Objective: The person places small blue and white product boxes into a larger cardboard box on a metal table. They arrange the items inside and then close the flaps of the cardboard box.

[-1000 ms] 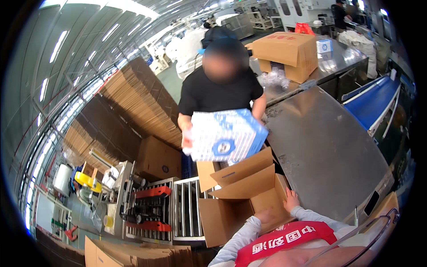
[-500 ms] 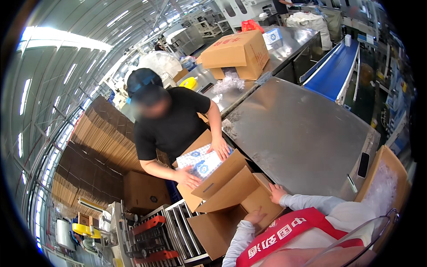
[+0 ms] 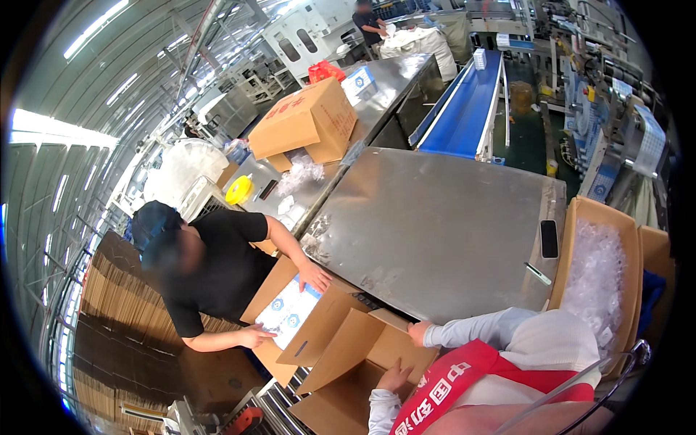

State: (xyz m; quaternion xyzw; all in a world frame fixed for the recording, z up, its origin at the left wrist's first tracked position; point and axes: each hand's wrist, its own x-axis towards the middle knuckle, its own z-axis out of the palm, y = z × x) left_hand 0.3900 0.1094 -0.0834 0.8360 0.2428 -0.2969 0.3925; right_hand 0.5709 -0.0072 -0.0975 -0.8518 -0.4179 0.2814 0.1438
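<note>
An open cardboard box (image 3: 354, 368) stands in front of me with its flaps up. My left hand (image 3: 395, 376) rests at its near side, a finger stretched out against the cardboard. At the box's right edge, my right hand (image 3: 418, 333) is closed round the flap. Inside, bare brown cardboard shows; part of the interior is hidden. Just beyond stands a second cardboard box (image 3: 316, 335), filled with white-and-blue printed packs (image 3: 288, 310). A co-worker in black has both hands on it, one at the packs' right edge and one at the left.
A steel table (image 3: 435, 239) lies ahead, bearing a phone (image 3: 549, 239) and a small cutter-like tool (image 3: 537, 273). At right, a box holds clear plastic packaging (image 3: 596, 275). Rollers (image 3: 279, 406) run beneath the boxes. Farther off are a blue conveyor belt (image 3: 464, 119) and a large carton (image 3: 308, 119).
My view has swung to the right, so the scene sits farther left. My hands stay on the box, the right one now closer round the flap. The co-worker's hands have shifted to the packs' edges.
</note>
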